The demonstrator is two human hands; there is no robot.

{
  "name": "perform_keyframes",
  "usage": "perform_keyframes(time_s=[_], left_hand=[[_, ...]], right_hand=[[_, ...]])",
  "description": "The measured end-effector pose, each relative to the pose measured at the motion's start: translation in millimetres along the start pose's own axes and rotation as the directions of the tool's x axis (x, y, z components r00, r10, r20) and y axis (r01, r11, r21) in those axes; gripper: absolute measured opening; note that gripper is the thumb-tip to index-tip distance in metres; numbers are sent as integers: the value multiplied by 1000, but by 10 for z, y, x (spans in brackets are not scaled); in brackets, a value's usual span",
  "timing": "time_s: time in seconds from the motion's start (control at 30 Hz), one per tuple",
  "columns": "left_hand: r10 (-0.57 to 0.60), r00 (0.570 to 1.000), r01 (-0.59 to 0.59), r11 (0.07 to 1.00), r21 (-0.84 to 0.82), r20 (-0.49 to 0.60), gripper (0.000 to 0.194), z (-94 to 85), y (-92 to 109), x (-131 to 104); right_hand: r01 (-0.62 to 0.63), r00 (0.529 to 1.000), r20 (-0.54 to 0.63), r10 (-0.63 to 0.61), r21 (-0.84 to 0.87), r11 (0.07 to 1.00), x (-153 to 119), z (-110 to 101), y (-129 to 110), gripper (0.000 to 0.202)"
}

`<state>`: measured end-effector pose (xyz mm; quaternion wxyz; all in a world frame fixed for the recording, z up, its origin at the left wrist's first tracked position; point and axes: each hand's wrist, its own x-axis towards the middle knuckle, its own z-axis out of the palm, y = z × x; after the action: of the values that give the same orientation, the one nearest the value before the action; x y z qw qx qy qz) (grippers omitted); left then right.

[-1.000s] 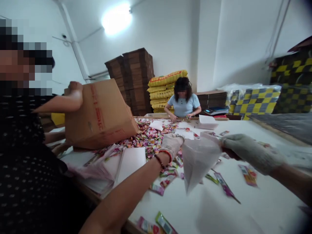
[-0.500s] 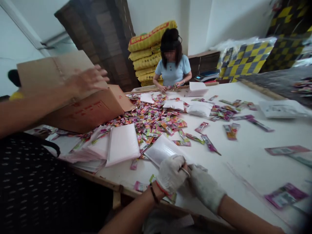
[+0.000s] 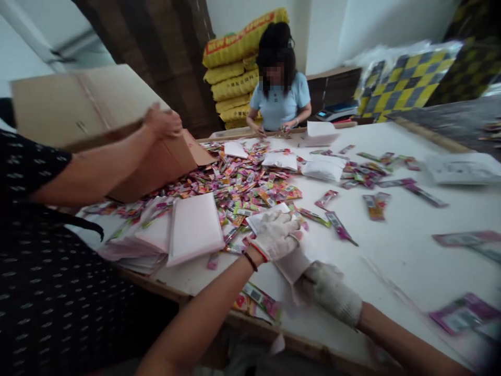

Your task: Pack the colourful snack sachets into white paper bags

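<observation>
A white padded mailer point(image 3: 291, 263) lies in front of me on the table, partly covered by both my gloved hands. My left hand point(image 3: 276, 235) rests across its upper part, fingers stretched out over the surface. At the near right end of the mailer, my right hand point(image 3: 332, 293) has its fingers curled on the edge; the fingertips are partly hidden. Small colourful packets point(image 3: 260, 300) lie near the table edge below my left wrist. Left of my hands, another white padded mailer point(image 3: 195, 224) tops a stack of mailers.
A co-worker in a dotted black garment grips a large cardboard box point(image 3: 156, 167) at left. Opposite, a person in light blue point(image 3: 279, 102) handles packets. A heap of packets point(image 3: 238, 180) covers the table's middle, with filled white mailers point(image 3: 323, 168) beside it.
My left hand has opened and moved forward onto the mailer, away from my right hand, which stays at the near end. The co-worker's raised hand has come down onto the cardboard box.
</observation>
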<state>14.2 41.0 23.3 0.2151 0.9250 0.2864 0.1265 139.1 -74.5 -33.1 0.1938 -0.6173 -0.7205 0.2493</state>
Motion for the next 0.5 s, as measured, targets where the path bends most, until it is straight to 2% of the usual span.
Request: perform_keyframes(time_s=[0.07,0.1,0.17,0.23,0.3,0.4,0.5], left_hand=[[35,995,-54,977,208,94,35,151,-173,39],[38,994,-65,962,265,105,38,251,-223,26],[59,995,-80,942,326,75,42,440,-273,-41],[89,995,-95,926,364,34,44,559,-298,-109],[133,990,-139,908,395,43,44,590,-334,-143],[206,973,-229,866,444,101,49,527,-409,-130],[279,943,-333,813,477,183,53,422,-480,-68]], right_hand=[[106,993,61,-97,-165,981,-147,-37,39,19],[171,983,103,-151,-231,958,-196,-51,56,21],[238,966,167,-198,-266,934,-219,-55,96,22],[212,969,178,-171,-248,945,-148,-21,143,21],[147,981,163,-108,-245,958,-30,38,181,17],[98,981,189,-47,-274,957,78,90,150,15],[137,977,195,-86,-264,955,-71,10,-53,19]])
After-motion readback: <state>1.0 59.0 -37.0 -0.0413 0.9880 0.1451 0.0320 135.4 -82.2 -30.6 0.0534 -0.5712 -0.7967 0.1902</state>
